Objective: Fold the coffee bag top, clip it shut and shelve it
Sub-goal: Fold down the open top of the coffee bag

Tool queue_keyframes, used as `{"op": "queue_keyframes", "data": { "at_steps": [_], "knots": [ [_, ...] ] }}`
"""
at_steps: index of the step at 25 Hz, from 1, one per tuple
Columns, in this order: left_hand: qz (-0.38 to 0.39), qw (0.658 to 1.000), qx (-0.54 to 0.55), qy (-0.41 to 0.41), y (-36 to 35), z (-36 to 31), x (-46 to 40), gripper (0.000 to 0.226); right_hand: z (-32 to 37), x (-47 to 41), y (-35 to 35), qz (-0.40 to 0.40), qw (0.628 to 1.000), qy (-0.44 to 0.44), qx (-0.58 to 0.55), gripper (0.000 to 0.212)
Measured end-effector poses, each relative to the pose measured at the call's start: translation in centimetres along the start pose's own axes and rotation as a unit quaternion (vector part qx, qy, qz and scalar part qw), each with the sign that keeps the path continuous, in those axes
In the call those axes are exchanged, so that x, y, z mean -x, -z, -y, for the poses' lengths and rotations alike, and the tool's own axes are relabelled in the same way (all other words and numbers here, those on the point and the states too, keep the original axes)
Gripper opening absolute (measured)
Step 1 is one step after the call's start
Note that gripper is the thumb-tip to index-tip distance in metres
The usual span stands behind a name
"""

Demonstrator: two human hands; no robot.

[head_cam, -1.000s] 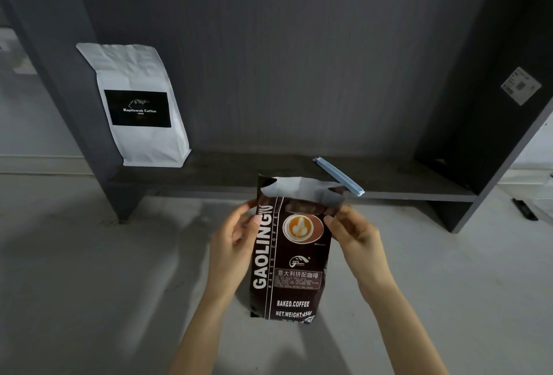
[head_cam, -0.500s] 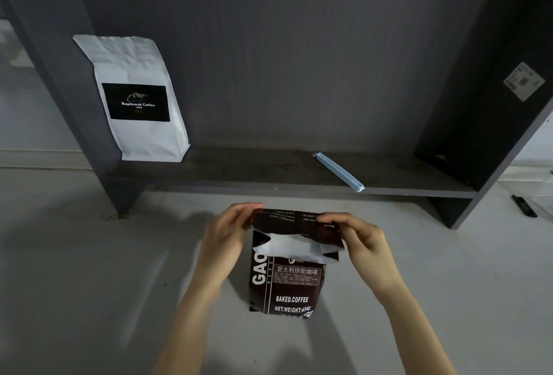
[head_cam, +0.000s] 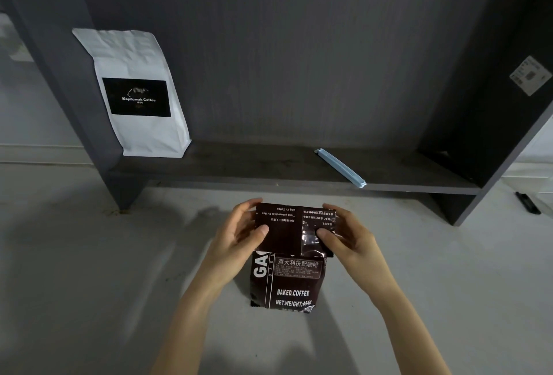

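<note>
Two hands, left hand (head_cam: 239,234) and right hand (head_cam: 347,237), pinch one brown coffee bag's (head_cam: 287,282) folded top. One blue clip (head_cam: 341,167) and one white bag (head_cam: 137,96) sit on the shelf (head_cam: 269,171).

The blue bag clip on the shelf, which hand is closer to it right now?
Right. The right hand holds the coffee bag below the blue clip; the left hand is farther left.
</note>
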State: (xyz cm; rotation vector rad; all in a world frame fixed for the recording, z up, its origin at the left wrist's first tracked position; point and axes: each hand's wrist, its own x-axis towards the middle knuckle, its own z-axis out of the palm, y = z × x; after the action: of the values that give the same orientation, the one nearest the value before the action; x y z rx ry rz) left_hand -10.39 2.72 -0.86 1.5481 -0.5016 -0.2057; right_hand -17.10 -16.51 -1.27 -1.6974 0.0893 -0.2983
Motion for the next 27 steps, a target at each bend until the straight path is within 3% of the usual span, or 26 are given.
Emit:
{"op": "queue_keyframes", "data": {
  "at_steps": [6, 16, 20, 27],
  "knots": [
    [0.020, 0.998, -0.025, 0.048, 0.3, 1.4, 0.2, 0.026, -0.9, 0.4, 0.4, 0.001, 0.999, -0.008, 0.033, 0.038],
    [-0.097, 0.995, 0.006, 0.008, -0.4, 2.2, 0.5, 0.028, -1.2, -0.1, 0.0, -0.089, 0.995, -0.028, -0.040, 0.018],
    [-0.098, 0.995, -0.007, -0.004, -0.3, 1.8, 0.1, 0.022, -0.4, -0.3, 0.7, -0.082, 0.996, 0.005, -0.032, 0.022],
    [-0.141, 0.990, -0.004, 0.007, -1.3, 2.8, -0.6, 0.024, -1.0, -0.4, 0.6, -0.105, 0.994, -0.015, 0.000, 0.024]
  ]
}}
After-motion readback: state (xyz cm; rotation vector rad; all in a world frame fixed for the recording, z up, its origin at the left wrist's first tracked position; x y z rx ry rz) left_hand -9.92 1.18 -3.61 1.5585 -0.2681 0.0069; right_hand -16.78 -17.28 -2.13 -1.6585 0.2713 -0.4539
